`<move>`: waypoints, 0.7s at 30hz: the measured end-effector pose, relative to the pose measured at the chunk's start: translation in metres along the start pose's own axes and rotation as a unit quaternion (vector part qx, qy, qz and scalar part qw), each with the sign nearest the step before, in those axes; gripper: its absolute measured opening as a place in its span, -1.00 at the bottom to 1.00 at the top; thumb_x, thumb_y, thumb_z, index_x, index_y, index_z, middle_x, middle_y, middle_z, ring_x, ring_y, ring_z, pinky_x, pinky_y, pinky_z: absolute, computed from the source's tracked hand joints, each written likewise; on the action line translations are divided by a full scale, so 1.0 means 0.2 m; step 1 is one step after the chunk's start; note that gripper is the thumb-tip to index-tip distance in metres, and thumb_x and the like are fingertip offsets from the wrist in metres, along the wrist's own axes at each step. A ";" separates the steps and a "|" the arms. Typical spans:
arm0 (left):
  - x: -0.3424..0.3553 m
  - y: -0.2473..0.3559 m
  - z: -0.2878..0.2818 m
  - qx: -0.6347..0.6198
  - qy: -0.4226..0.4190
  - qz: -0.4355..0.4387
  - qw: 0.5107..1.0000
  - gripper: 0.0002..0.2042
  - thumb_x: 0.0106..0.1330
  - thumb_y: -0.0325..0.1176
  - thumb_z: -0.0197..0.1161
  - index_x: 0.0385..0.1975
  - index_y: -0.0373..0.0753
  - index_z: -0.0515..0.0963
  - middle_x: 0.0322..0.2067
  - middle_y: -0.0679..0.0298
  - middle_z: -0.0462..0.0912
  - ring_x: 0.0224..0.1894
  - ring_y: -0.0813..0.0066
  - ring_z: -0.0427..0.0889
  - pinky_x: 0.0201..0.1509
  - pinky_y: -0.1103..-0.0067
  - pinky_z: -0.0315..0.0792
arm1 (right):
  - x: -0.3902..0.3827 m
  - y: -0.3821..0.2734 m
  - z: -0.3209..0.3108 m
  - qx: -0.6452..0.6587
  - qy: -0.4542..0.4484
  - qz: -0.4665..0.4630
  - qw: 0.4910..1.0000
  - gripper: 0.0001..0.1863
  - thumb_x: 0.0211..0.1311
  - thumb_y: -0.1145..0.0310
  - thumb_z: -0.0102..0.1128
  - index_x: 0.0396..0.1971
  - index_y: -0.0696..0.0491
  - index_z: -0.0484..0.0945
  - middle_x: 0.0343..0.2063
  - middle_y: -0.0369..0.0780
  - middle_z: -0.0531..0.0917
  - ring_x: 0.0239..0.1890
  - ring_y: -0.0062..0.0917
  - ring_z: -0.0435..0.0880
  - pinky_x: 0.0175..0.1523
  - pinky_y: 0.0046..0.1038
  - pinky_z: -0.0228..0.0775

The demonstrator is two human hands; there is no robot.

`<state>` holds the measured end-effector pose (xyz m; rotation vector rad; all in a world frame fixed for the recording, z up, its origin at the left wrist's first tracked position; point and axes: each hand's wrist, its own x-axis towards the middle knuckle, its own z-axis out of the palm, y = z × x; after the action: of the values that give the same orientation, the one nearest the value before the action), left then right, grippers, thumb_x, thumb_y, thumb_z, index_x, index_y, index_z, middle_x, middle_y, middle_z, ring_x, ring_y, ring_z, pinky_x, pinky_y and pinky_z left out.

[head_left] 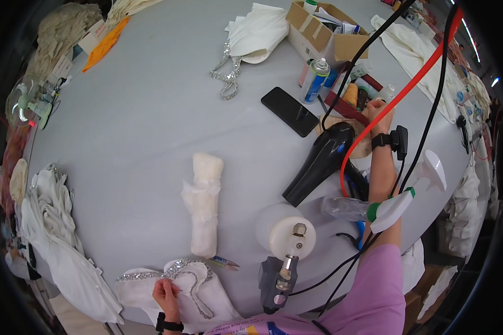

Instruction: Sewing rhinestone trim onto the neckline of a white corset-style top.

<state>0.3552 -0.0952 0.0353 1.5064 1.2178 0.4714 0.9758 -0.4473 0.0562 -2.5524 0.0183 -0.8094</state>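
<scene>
At the table's near edge lies a white garment [221, 298] with silver sequin trim. My left hand [165, 291] is closed on it, fingers pinched at the trimmed edge. My right hand [379, 113] is stretched far forward to a dark red box [346, 110]. Its fingers are curled at the box's right end, and what they hold, if anything, is hidden. The box contains a tan thread cone [350, 94] and other small items. A small see-through bottle [387, 92] is just beyond my fingers. A black hair dryer [320, 162] lies left of my right forearm.
A spray bottle [394, 210] and a spray gun [285, 273] stand near my right arm. Red and black cables [405, 103] hang across the right side. A phone [289, 111], aerosol can [315, 81], cardboard box [318, 36], white padded roll [205, 206] and more garments [260, 33] lie around.
</scene>
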 end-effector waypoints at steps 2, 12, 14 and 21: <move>0.00 -0.01 0.00 -0.001 -0.001 0.005 1.000 -0.78 0.33 -0.26 0.03 -0.53 -0.21 0.39 -0.77 0.46 0.35 -0.75 0.78 0.21 -0.69 0.79 0.07 | -0.02 -0.02 -0.01 -0.004 0.002 0.002 1.000 -0.85 -0.15 0.38 0.21 -0.57 0.14 0.63 -0.61 -0.08 0.62 -0.50 -0.33 0.63 -0.28 -0.43 0.44; -0.01 -0.01 0.01 -0.013 0.004 0.001 1.000 -0.77 0.33 -0.25 0.02 -0.52 -0.23 0.41 -0.75 0.47 0.37 -0.71 0.80 0.24 -0.64 0.80 0.08 | -0.10 0.02 -0.05 0.031 -0.027 -0.010 0.999 -0.84 -0.13 0.37 0.25 -0.54 0.13 0.64 -0.37 0.02 0.59 -0.05 -0.18 0.42 0.03 -0.33 0.29; 0.00 -0.03 0.01 -0.005 0.004 0.009 1.000 -0.77 0.33 -0.25 0.02 -0.52 -0.23 0.41 -0.75 0.47 0.36 -0.70 0.80 0.24 -0.63 0.80 0.09 | -0.06 0.02 -0.08 0.042 -0.023 0.018 0.999 -0.84 -0.13 0.36 0.26 -0.53 0.13 0.64 -0.32 0.04 0.57 -0.04 -0.19 0.42 0.03 -0.34 0.29; 0.00 -0.06 0.00 0.005 0.014 0.026 1.000 -0.78 0.33 -0.25 0.02 -0.52 -0.20 0.40 -0.77 0.47 0.34 -0.74 0.80 0.19 -0.67 0.80 0.05 | 0.04 -0.15 -0.30 0.023 0.086 -0.008 0.996 -0.84 -0.10 0.34 0.28 -0.50 0.09 0.63 -0.13 0.00 0.50 0.01 -0.17 0.38 0.05 -0.29 0.26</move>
<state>0.3499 -0.0954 0.0251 1.5483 1.2066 0.5224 0.9452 -0.4472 0.1157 -2.4362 0.0344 -1.0226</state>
